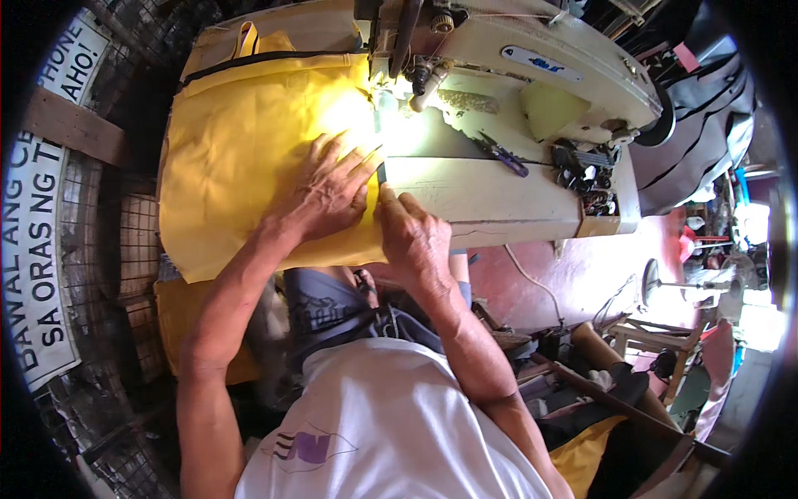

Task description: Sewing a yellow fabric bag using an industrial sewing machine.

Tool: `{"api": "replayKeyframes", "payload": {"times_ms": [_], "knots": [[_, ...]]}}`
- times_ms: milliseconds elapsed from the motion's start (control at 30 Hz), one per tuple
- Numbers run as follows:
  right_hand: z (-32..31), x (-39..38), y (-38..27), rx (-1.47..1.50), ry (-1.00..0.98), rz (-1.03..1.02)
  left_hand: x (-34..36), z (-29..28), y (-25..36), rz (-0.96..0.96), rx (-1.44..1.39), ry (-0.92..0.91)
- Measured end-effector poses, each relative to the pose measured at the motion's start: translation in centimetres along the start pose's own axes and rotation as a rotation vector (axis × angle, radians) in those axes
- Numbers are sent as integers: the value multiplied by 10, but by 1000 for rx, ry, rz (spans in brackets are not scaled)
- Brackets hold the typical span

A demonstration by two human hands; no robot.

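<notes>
White shirt (391,416) at 6 o'clock; left hand (328,187) and right hand (416,241) on yellow cloth (241,158).

Left forearm (245,291) runs up from 7 o'clock, right forearm (474,333) from 5; left hand palm down, pointing to 1, right hand loosely curled. Writing: dark capitals on white signs (43,274) at 9–10, blue-white badge (540,62) on sewing machine (603,87) at 1, purple-black print (309,447) on shirt. Left fingers slightly spread, flat on cloth; right index extended to dark strip (382,173) by cloth's right edge, others bent, can't tell if pinching. Cloth covers 9–12 o'clock on table (490,195); snips (504,155) at 1–2.
</notes>
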State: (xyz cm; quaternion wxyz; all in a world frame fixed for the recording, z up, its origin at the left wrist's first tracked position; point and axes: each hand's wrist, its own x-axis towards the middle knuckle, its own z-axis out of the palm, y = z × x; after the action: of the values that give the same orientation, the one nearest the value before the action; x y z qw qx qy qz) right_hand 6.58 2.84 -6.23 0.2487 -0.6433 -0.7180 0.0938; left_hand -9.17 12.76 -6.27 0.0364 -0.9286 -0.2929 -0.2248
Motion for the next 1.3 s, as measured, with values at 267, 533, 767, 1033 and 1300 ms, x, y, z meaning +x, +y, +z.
{"api": "replayKeyframes", "payload": {"times_ms": [267,533,767,1033,1300], "knots": [[-3,3,-9,59,35,-19,-6,-10,-13,-17,-94,-100],[-1,16,-4,39,29,-11,6,-9,-25,-22,-152,-123],[3,39,1,8,52,-5,23,2,-44,29,-194,-36],[15,62,9,65,91,24,37,-2,-64,182,-153,-7],[17,66,11,16,80,-20,42,1,-70,154,-256,12]]}}
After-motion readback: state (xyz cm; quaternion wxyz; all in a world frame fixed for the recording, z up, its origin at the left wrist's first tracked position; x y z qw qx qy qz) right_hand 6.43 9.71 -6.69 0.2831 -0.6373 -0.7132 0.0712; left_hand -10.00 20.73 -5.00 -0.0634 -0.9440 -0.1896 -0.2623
